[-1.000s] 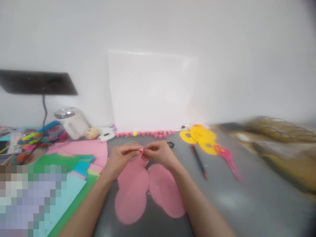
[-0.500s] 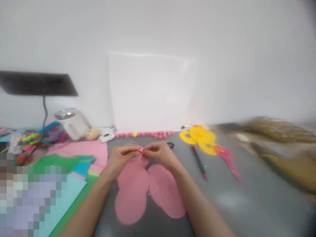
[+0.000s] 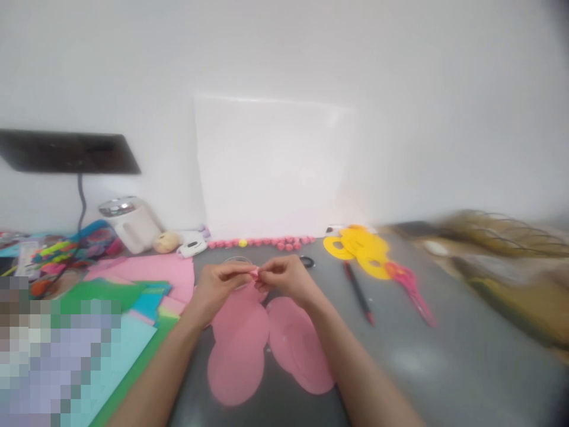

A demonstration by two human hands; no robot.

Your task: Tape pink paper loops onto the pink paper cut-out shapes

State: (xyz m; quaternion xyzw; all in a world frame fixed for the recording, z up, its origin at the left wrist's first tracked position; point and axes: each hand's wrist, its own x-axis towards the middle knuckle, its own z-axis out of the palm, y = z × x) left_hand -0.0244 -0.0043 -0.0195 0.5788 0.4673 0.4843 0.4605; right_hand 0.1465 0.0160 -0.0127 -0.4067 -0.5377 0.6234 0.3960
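— Hardly anything has moved since a second ago; left grip (image 3: 221, 286) and right grip (image 3: 285, 277) keep their pose.

— Nearest us?

— Smooth, flat, paper-like pink discs (image 3: 235, 372) on the grey tabletop (image 3: 444, 373), in two overlapping groups at six and five o'clock from the grips, at least two showing in each.

— And the grips?

— Both pinch one tiny pink piece (image 3: 255, 273), right between the fingertips; its texture is too blurred to tell.

— Further out?

— Towards three o'clock, one slim black marker (image 3: 359, 293) with red ends, then one pair of pink scissors (image 3: 413, 290), handles against several overlapping yellow rings (image 3: 377, 258).

— Farthest?

— Around twelve, a row of small, roundish pink bits (image 3: 288, 242), too blurred to count, with one yellow bit (image 3: 242, 242) at eleven; behind, one smooth, upright white sheet (image 3: 275, 169).
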